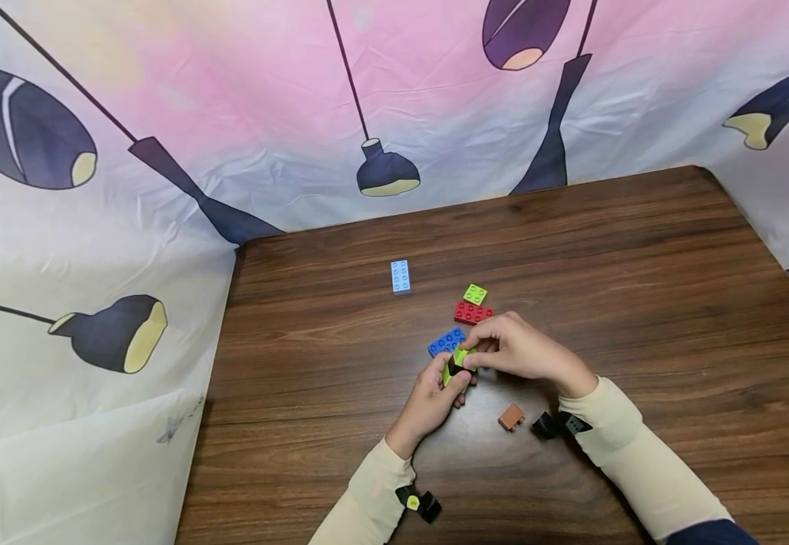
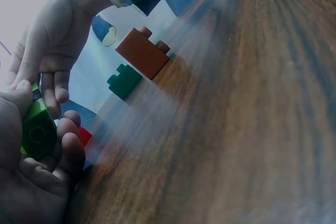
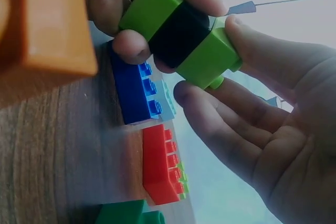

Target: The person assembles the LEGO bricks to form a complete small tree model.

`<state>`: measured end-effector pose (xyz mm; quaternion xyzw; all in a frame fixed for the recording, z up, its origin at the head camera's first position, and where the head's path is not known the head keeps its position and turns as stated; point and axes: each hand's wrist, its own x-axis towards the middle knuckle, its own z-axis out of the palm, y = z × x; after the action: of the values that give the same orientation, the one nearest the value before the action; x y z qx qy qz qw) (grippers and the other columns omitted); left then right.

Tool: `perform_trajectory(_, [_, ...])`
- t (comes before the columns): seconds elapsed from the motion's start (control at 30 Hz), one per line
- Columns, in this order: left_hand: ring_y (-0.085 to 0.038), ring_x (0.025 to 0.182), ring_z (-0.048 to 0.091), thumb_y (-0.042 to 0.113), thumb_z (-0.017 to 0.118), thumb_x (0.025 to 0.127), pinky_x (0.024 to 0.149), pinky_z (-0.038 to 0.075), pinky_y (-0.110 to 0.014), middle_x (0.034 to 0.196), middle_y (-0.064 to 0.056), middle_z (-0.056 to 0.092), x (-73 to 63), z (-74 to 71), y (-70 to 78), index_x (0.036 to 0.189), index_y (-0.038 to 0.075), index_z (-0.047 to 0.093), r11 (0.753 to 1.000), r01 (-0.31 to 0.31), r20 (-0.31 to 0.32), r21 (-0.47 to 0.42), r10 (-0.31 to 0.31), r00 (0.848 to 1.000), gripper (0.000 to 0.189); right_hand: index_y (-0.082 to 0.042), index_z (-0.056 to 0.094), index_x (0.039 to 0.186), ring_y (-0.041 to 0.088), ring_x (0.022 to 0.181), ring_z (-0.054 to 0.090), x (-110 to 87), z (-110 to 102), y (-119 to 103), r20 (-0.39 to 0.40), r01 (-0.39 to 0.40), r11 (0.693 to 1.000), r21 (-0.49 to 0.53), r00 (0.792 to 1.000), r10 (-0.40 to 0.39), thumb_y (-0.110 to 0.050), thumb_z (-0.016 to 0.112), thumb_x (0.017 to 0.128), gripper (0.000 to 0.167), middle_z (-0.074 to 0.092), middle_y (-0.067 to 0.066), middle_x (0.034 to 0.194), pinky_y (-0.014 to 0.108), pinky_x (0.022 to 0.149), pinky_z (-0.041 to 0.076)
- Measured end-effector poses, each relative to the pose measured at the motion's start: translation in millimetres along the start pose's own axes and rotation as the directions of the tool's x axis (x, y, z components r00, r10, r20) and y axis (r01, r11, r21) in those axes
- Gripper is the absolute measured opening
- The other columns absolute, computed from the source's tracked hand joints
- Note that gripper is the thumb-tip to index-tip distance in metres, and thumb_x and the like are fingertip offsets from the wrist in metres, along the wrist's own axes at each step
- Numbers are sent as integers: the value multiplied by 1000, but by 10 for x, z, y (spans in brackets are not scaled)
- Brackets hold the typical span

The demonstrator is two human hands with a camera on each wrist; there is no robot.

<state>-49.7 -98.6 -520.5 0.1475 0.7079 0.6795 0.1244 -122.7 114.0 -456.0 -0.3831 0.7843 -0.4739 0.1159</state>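
My left hand (image 1: 430, 400) grips a short stack of toy building bricks just above the table. A black brick (image 3: 178, 34) sits in its middle, between a lime green brick (image 3: 151, 7) at one end and another lime brick (image 3: 209, 58) with studs at the other. Thumb and fingers of my right hand (image 1: 520, 350) pinch that studded end. Right behind the stack lies a blue brick (image 1: 444, 342), partly covered by the hands. A red brick (image 1: 471, 312) is close beyond the right fingertips.
A small lime brick (image 1: 475, 294) lies behind the red one, and a light blue brick (image 1: 400, 276) farther back left. An orange-brown brick (image 1: 511, 417) rests near the right wrist. The left wrist view shows a dark green brick (image 2: 124, 81) beside it. Printed cloth (image 1: 285, 113) hangs behind the wooden table (image 1: 313, 424).
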Motion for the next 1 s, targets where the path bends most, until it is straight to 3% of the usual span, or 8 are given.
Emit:
perform_trajectory(0.23, [-9, 72, 57, 13, 55, 111, 64, 51, -18, 103, -35, 65, 1, -3, 12, 123, -9, 53, 999, -17, 11, -44, 17, 1000, 26, -17, 79, 95, 4, 60, 54, 3, -4, -52, 3, -22, 1000, -21, 1000, 22, -11, 81, 95, 6, 72, -11, 85, 25, 54, 47])
perform_trajectory(0.6, [-6, 71, 58, 16, 59, 110, 63, 52, -19, 97, -32, 67, -17, 5, -21, 122, -6, 54, 998, -69, 3, -8, 69, 998, 26, -14, 83, 100, 3, 65, 59, 6, 11, -96, 15, -1, 999, -35, 1000, 1, -8, 82, 93, 9, 77, -6, 94, 25, 56, 50])
perform_trajectory(0.8, [-7, 72, 59, 18, 59, 110, 63, 53, -19, 100, -34, 66, -8, -13, -26, 125, -7, 54, 997, -66, 8, -33, 66, 998, 30, -14, 82, 98, 3, 61, 55, 16, 12, -78, 10, 1, 999, -33, 1000, -1, -9, 82, 93, 7, 77, -6, 91, 24, 54, 48])
perform_trajectory(1.0, [-8, 74, 61, 17, 60, 109, 65, 54, -19, 105, -33, 68, -14, -29, -33, 128, -6, 54, 998, -60, 16, -23, 60, 998, 30, -13, 82, 100, 3, 66, 60, 16, 7, -65, 21, -10, 999, -30, 1000, 11, -7, 82, 92, 10, 77, -5, 94, 26, 57, 52])
